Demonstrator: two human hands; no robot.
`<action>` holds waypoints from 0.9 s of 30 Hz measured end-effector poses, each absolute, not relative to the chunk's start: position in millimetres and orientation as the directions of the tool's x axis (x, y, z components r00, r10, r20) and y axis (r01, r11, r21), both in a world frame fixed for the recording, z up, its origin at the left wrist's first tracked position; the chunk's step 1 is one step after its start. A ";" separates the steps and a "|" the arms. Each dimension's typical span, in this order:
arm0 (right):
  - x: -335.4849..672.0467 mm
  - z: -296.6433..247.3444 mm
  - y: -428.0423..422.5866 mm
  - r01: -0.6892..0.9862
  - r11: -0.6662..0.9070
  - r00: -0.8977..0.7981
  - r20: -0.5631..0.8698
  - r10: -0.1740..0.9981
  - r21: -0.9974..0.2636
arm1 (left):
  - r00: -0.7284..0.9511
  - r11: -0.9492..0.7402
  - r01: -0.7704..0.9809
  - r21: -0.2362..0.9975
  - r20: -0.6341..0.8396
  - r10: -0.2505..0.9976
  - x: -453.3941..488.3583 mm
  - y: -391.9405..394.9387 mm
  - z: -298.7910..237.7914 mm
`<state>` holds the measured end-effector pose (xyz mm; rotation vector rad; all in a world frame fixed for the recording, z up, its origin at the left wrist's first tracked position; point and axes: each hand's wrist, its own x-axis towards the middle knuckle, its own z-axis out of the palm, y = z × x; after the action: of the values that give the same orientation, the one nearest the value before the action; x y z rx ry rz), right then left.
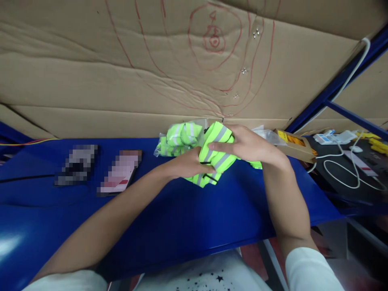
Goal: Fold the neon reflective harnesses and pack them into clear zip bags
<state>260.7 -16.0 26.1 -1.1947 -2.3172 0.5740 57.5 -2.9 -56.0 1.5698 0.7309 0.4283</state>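
Note:
A bundle of neon-yellow reflective straps [218, 139] with silver stripes and thin black pieces is held over the blue table [194, 218]. My left hand [192, 163] grips its lower left side, with some fingertips hidden in the folds. From the upper right, my right hand [247, 141] closes around the bundle, thumb lying across the front. Just behind and to the left, more neon-yellow striped material [182, 135] lies in a clear plastic bag. A small yellow end [256, 164] shows beneath my right wrist.
Two phone-like devices, a dark one [77, 165] and a pinkish one [121, 171], lie on the left. At the right are an open cardboard box [298, 147], white cables [342, 186] and a blue metal frame [354, 117]. A cardboard wall [151, 81] with red drawings rises behind.

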 end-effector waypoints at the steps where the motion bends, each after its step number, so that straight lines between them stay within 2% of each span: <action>1: 261.2 26.1 -14.7 0.634 0.518 -0.515 0.187 0.837 -0.575 | 0.740 -0.046 0.229 0.972 -0.144 0.657 53.7 0.9 -55.0; 4: 263.2 24.4 -9.4 0.553 0.407 -0.528 0.073 0.846 -0.727 | 0.752 -0.126 0.274 0.953 -0.131 0.646 45.7 10.4 -53.1; 6: 265.2 22.2 -5.2 0.426 0.265 -0.531 -0.002 0.847 -0.865 | 0.740 -0.165 0.291 0.942 -0.112 0.664 42.4 13.3 -50.0; 8: 267.6 19.9 -1.7 0.291 0.124 -0.524 -0.050 0.850 -0.949 | 0.747 -0.196 0.278 0.940 -0.084 0.659 40.1 12.9 -43.8; 12: 271.5 15.9 1.9 0.154 0.010 -0.519 -0.072 0.852 -0.988 | 0.768 -0.292 0.251 0.923 -0.007 0.640 38.0 5.2 -27.2; 16: 270.1 6.1 7.7 0.174 0.014 -0.547 -0.085 0.833 -0.985 | 0.759 -0.403 0.259 0.878 0.073 0.647 39.1 -1.8 -19.1; 19: 263.1 -4.3 15.5 0.214 0.094 -0.509 -0.029 0.860 -0.972 | 0.754 -0.420 0.238 0.876 0.106 0.648 39.9 -3.1 -19.8; 21: 256.2 -7.9 17.8 0.277 0.251 -0.400 0.126 0.908 -0.927 | 0.749 -0.402 0.229 0.886 0.103 0.655 40.0 -1.7 -22.0; 24: 245.6 -4.4 10.5 0.430 0.491 -0.336 0.370 0.866 -0.758 | 0.708 -0.394 0.238 0.888 0.120 0.696 39.1 3.5 -25.3; 27: 236.7 4.3 -4.5 0.535 0.620 -0.473 0.404 0.783 -0.574 | 0.674 -0.396 0.255 0.882 0.132 0.727 36.5 7.6 -25.3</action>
<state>236.7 -4.5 4.3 -1.0295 -2.1910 0.4912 36.5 7.6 -25.3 1.9601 0.7627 0.6410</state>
